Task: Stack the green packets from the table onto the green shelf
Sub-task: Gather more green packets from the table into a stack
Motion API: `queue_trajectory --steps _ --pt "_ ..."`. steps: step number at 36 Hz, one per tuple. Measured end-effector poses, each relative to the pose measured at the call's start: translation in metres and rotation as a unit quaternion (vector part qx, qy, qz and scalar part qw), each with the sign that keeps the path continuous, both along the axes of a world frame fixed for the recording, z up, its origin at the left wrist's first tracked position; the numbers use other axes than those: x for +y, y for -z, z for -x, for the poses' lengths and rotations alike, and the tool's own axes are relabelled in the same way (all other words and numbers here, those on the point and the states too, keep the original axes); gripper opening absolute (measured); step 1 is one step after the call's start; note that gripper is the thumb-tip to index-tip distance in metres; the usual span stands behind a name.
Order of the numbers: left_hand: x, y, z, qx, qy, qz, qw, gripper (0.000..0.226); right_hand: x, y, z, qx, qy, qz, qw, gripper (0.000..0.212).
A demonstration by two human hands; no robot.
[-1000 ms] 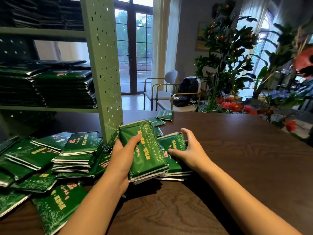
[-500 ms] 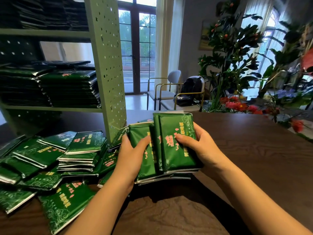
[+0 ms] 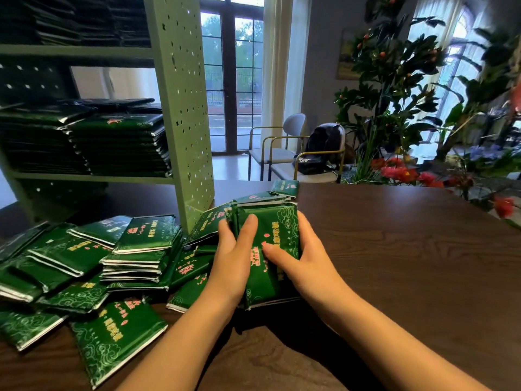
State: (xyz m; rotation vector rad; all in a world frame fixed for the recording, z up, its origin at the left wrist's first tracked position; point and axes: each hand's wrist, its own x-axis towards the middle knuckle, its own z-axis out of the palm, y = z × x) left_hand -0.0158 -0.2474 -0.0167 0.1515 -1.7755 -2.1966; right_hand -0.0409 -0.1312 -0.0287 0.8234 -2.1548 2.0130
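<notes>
Green foil packets (image 3: 270, 249) | gold-pink print, silver edges | bundled upright, gripped both sides

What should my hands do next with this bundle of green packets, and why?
Probably lift the bundle and carry it up and left to the green shelf. The left hand and right hand hold it from both sides, its packets look gathered together, and space shows above the shelf stack.

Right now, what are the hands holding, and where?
A bundle of green packets: left hand grips its left edge, right hand its right edge, thumbs on top.
</notes>
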Motion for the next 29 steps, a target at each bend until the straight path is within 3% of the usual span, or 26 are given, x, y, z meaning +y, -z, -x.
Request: queue_trajectory --steps 4,6,8,9,11,13,15,18,20,29 --pt "-0.003 0.002 -0.002 -0.017 -0.004 0.039 0.999 0.106 0.005 -0.004 -0.002 -0.034 -0.082 0.012 0.996 0.04" --pt "-0.005 -0.001 -0.003 -0.02 -0.001 0.042 0.999 0.094 0.006 -0.007 0.003 -0.088 -0.098 0.021 0.991 0.038" --pt "-0.007 -0.003 -0.003 -0.013 -0.005 0.047 0.999 0.068 0.007 -0.009 0.011 -0.111 -0.068 0.017 0.991 0.051" --pt "-0.01 -0.003 -0.002 -0.019 -0.01 0.049 0.999 0.07 0.008 -0.01 0.015 -0.101 -0.047 0.005 0.994 0.054" --pt "-0.013 0.0 0.0 -0.029 -0.023 0.044 0.998 0.105 0.013 -0.008 0.024 -0.078 0.015 -0.037 0.996 0.035" --pt "-0.016 0.002 0.001 -0.036 -0.036 0.01 0.999 0.123 0.023 -0.003 0.033 -0.059 0.069 -0.101 0.991 0.025" --pt "-0.019 0.001 0.001 -0.061 -0.04 -0.041 0.997 0.109 0.035 0.005 0.042 -0.042 0.096 -0.216 0.971 0.032" --pt "-0.025 0.004 0.005 -0.078 -0.049 -0.095 0.991 0.078 0.044 0.013 0.048 -0.029 0.11 -0.413 0.904 0.058" --pt "-0.029 0.006 0.008 -0.079 -0.058 -0.125 0.987 0.064 0.044 0.013 0.047 -0.016 0.111 -0.474 0.873 0.071" --pt "-0.034 0.004 0.009 -0.064 -0.08 -0.157 0.982 0.051 0.038 0.007 0.041 -0.035 0.068 -0.428 0.901 0.088"
